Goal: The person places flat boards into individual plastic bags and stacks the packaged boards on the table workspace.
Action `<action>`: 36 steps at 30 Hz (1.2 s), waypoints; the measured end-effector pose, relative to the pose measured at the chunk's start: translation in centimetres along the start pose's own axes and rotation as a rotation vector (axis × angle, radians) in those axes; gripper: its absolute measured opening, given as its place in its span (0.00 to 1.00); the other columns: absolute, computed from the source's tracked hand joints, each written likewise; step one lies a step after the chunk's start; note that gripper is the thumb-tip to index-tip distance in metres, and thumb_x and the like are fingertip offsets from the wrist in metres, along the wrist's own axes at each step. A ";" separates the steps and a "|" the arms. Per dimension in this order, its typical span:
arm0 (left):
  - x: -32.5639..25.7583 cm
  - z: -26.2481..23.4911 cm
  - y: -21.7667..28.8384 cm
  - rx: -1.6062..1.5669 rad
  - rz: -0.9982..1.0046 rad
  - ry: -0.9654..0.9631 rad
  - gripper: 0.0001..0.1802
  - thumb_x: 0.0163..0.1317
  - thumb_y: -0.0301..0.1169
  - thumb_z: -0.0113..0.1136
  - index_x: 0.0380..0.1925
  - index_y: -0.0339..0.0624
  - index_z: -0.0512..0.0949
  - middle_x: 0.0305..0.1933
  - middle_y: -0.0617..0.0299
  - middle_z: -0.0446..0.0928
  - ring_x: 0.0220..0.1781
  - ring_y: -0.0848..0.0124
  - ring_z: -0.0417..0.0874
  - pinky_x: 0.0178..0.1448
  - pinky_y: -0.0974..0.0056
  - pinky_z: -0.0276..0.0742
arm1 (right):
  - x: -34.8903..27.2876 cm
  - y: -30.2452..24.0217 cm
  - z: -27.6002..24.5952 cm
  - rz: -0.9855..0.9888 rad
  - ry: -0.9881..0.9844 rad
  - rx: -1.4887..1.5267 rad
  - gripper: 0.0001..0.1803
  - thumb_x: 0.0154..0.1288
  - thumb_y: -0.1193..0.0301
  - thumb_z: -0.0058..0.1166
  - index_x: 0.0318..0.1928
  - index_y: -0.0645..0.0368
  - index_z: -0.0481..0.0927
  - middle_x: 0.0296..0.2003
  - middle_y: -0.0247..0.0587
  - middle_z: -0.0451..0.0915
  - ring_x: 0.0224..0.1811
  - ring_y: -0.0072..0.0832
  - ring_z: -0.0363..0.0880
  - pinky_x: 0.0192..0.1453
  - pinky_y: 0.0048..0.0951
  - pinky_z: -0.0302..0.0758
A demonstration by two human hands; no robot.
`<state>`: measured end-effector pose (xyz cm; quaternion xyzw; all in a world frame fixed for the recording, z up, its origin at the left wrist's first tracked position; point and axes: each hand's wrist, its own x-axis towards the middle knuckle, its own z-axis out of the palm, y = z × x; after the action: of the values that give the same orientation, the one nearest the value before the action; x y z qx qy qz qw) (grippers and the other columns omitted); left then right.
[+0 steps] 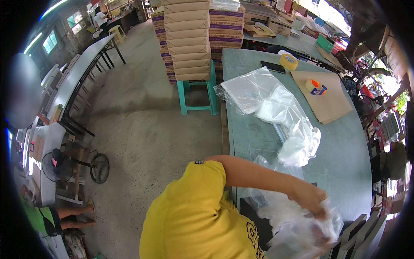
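My left hand (pixel 317 203) reaches across to the right, its fingers bent down and closed on a crumpled clear plastic bag (pixel 286 224). Just below it, my right hand (pixel 321 242) shows only as a blurred patch of skin through the plastic, so its fingers cannot be made out. Beneath the bag a dark flat panel (pixel 250 213) lies at the near edge of the grey-green table (pixel 340 159). A pile of clear plastic bags (pixel 280 101) spreads over the table beyond my left arm.
Brown board sheets (pixel 323 103) carry a tape dispenser (pixel 316 87); a tape roll (pixel 288 62) and black phone (pixel 272 67) lie nearby. Grey slats (pixel 358 235) stand at the near right. Wrapped packages (pixel 187 39) tower on a teal stool (pixel 197 101). A fan (pixel 58 165) stands left, near a seated person.
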<state>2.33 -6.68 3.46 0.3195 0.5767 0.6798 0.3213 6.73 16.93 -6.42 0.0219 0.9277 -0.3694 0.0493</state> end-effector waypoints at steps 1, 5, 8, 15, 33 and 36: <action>-0.1 -0.6 -1.4 0.025 0.062 -0.136 0.16 0.57 0.40 0.50 0.21 0.39 0.74 0.23 0.67 0.73 0.26 0.75 0.71 0.30 0.67 0.67 | -0.2 -0.3 0.1 -0.016 -0.032 -0.055 0.25 0.49 0.62 0.55 0.46 0.63 0.70 0.44 0.46 0.71 0.43 0.37 0.70 0.47 0.33 0.67; 0.5 -1.8 -0.6 -0.099 0.073 -0.295 0.19 0.55 0.44 0.53 0.23 0.37 0.76 0.22 0.61 0.73 0.25 0.70 0.72 0.30 0.65 0.68 | -1.6 0.8 -0.9 -0.052 -0.135 -0.309 0.27 0.47 0.59 0.56 0.46 0.62 0.70 0.44 0.48 0.71 0.44 0.41 0.70 0.48 0.36 0.66; 2.3 -1.1 -0.5 0.617 0.154 -0.563 0.18 0.53 0.43 0.54 0.23 0.36 0.76 0.22 0.55 0.74 0.26 0.64 0.74 0.32 0.61 0.70 | -2.6 4.3 -3.5 -0.305 -0.208 -0.648 0.29 0.46 0.57 0.57 0.46 0.61 0.70 0.44 0.50 0.72 0.45 0.43 0.70 0.49 0.39 0.66; -1.8 -8.6 -7.8 1.700 0.091 -0.074 0.07 0.41 0.31 0.53 0.11 0.42 0.72 0.18 0.54 0.72 0.22 0.62 0.76 0.25 0.62 0.72 | -3.9 -6.6 -1.8 -0.215 -0.684 -0.888 0.20 0.51 0.55 0.51 0.32 0.61 0.78 0.29 0.51 0.76 0.41 0.41 0.73 0.51 0.36 0.65; 5.0 -8.2 -9.6 0.421 -0.439 0.074 0.15 0.45 0.40 0.60 0.24 0.38 0.75 0.23 0.52 0.76 0.29 0.59 0.79 0.33 0.60 0.72 | -0.4 11.2 -5.7 0.077 0.623 -0.038 0.15 0.41 0.80 0.48 0.36 0.60 0.74 0.33 0.49 0.75 0.38 0.36 0.75 0.42 0.33 0.70; 10.2 -12.8 -15.0 1.015 -0.188 0.605 0.12 0.42 0.28 0.55 0.30 0.39 0.74 0.24 0.51 0.76 0.31 0.54 0.78 0.35 0.56 0.72 | 1.3 12.3 -0.9 0.178 0.164 -0.113 0.21 0.42 0.83 0.43 0.41 0.59 0.73 0.40 0.47 0.73 0.45 0.41 0.70 0.47 0.36 0.67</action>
<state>-12.95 -3.93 -12.44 0.1730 0.9211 0.3487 0.0088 6.34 26.45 -14.33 0.1317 0.9422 -0.3079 0.0070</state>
